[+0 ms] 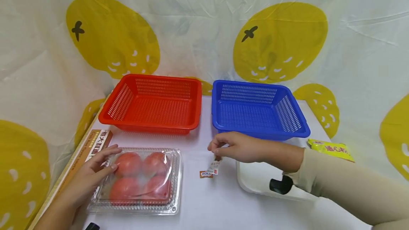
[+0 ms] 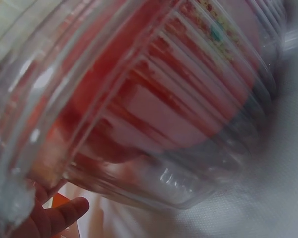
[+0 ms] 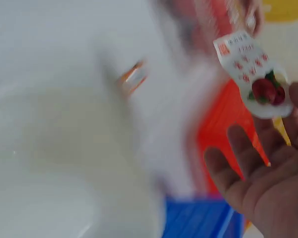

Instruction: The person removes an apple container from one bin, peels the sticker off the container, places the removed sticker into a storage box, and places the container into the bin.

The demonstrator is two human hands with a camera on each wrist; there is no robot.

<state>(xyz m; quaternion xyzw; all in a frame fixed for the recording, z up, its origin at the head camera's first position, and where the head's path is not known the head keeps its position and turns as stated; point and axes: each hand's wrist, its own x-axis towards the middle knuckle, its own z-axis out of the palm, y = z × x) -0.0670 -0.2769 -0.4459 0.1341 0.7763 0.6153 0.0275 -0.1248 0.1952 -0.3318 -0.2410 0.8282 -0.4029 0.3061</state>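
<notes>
On the left, my left hand (image 1: 91,173) lies along the left side of a clear plastic box (image 1: 177,184), its fingers touching the lid edge. Inside the box are several red tomatoes (image 1: 127,164). Between thumb and finger, my right hand (image 1: 238,146) pinches a small white packet (image 1: 213,168) just above the table. The right wrist view shows red fruit printed on this white packet (image 3: 253,69); the other fingers are spread. A small orange wrapped packet (image 1: 206,174) lies on the table right below it.
A red basket (image 1: 198,116) and a blue basket (image 1: 215,116) stand at the back. A white tray (image 1: 246,184) is partly hidden under my right forearm. At the right lies a yellow bag (image 1: 332,150). A long brown box (image 1: 84,155) lines the left edge.
</notes>
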